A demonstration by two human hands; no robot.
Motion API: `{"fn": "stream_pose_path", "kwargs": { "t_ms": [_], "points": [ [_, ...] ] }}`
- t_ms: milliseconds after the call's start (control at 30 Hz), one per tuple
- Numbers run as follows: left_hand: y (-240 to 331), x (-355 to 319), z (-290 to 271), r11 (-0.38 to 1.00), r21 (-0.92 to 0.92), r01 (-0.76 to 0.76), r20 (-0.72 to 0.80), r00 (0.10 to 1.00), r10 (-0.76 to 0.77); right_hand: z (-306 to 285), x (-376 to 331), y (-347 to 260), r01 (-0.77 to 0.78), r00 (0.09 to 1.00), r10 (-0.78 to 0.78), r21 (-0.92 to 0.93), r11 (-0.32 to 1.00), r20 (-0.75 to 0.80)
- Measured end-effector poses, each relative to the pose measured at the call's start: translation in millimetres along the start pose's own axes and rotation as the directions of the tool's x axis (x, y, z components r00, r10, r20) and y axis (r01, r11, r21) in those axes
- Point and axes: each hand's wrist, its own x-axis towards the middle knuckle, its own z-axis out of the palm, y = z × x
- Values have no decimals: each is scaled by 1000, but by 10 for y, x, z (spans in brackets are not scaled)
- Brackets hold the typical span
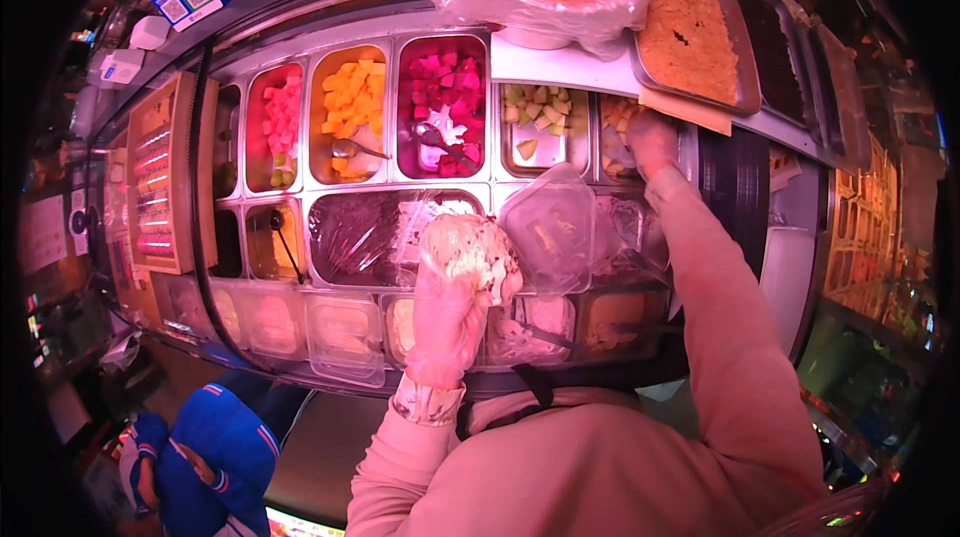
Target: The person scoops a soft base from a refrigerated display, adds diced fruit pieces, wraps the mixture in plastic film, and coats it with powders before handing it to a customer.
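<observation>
My left hand [447, 312], in a thin clear glove, is closed around a rolled pale wrap with a creamy, dark-speckled filling [472, 252], held above the middle of the counter. My right hand [652, 142], also gloved, reaches far forward into the rightmost steel tub of pale fruit cubes [618, 132]; its fingers are inside the tub and whether they hold a piece is hidden. A clear plastic lid [552, 227] lies tilted between my two arms.
A row of steel tubs holds pink-and-white cubes [278, 122], orange cubes [348, 107], magenta cubes [442, 102] and green-white cubes [538, 122]. A tray with a flat brown sheet [690, 32] sits far right. Lidded ice-cream tubs [345, 332] line the near edge. Another person in blue [205, 467] stands at lower left.
</observation>
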Motion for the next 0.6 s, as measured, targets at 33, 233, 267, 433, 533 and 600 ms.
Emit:
{"fn": "stream_pose_path", "kwargs": {
  "t_ms": [33,233,267,433,533,600],
  "points": [
    [5,11,40,997,-11,-80,-27,996,80,-117,-160,-35,11,997,1,156,988,-83],
    [66,178,-247,993,-118,16,-18,1000,-18,-1439,-1736,-1481,574,739,-649,674,466,-180],
    [81,184,-259,989,-141,46,-37,998,-52,-1424,-1807,-1583,599,701,-688,678,426,-187],
    [201,39,-144,980,-198,1,37,999,6,-1253,-1913,-1998,857,396,-853,471,210,-340],
    [174,-8,-338,984,-176,-5,25,1000,9,-1121,-1982,-2141,868,321,-921,458,192,-222],
    [139,30,-413,989,-144,-40,34,998,45,-881,-1966,-2163,886,257,-909,456,86,-328]
  ]
}}
